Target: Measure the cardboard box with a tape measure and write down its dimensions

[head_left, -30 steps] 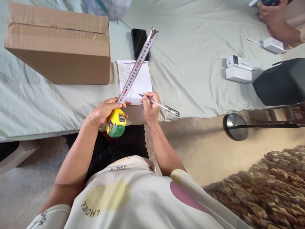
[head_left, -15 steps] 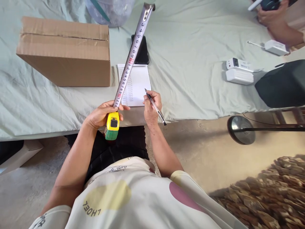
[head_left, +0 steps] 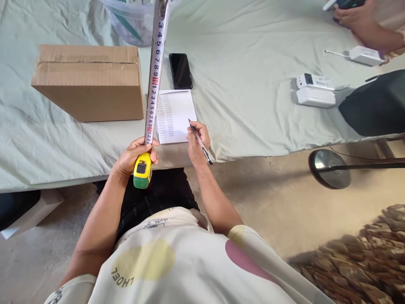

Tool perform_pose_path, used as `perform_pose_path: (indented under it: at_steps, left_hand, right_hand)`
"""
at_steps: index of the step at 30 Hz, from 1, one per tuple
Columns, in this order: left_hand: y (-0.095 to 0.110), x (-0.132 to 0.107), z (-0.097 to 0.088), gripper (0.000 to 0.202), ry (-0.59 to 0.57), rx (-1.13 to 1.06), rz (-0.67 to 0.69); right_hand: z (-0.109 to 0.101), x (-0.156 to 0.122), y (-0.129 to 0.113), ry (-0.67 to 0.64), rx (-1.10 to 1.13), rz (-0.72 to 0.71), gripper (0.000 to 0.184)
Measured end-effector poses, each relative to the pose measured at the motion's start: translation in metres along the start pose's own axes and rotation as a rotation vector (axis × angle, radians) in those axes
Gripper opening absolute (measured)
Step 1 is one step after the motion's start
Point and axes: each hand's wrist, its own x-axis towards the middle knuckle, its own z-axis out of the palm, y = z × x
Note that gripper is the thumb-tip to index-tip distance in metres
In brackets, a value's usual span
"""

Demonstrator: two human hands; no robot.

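Note:
My left hand (head_left: 134, 154) grips a yellow and green tape measure (head_left: 142, 170) at the table's near edge. Its blade (head_left: 155, 71) is pulled out and points up and away, past the top of the view. My right hand (head_left: 197, 139) is closed round a pen (head_left: 200, 142), its tip resting at the right edge of a white sheet (head_left: 174, 115) filled with columns of small writing. The sheet lies between my hands. A closed cardboard box (head_left: 90, 82) stands left of the blade.
A black phone (head_left: 180, 70) lies beyond the sheet. A clear plastic tub (head_left: 133, 23) stands at the back. White devices (head_left: 314, 89) and a dark bag (head_left: 373, 103) sit at the right. Another person's hand (head_left: 357, 19) is at the far right corner. A round lamp base (head_left: 329, 169) rests on the floor.
My left hand has swung the tape's blade from leaning right to nearly straight up and extended it further. My right hand has turned the pen upright at the sheet's right edge.

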Motion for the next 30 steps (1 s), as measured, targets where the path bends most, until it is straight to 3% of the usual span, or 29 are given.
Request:
perform_pose_path:
  at_steps: [10,22,30]
  left_hand:
    - [0.006,-0.006,0.007,0.027,0.079,0.046,0.050]
    - [-0.003,-0.002,-0.004,0.018,-0.009,0.000,0.094]
    - [-0.001,-0.001,-0.003,0.023,0.019,-0.009,0.082]
  right_hand:
    - [0.003,0.001,0.000,0.017,-0.004,-0.015,0.020]
    - [0.000,0.001,-0.009,-0.026,0.035,0.047,0.018]
    - [0.002,0.002,-0.006,-0.011,0.044,0.022,0.019]
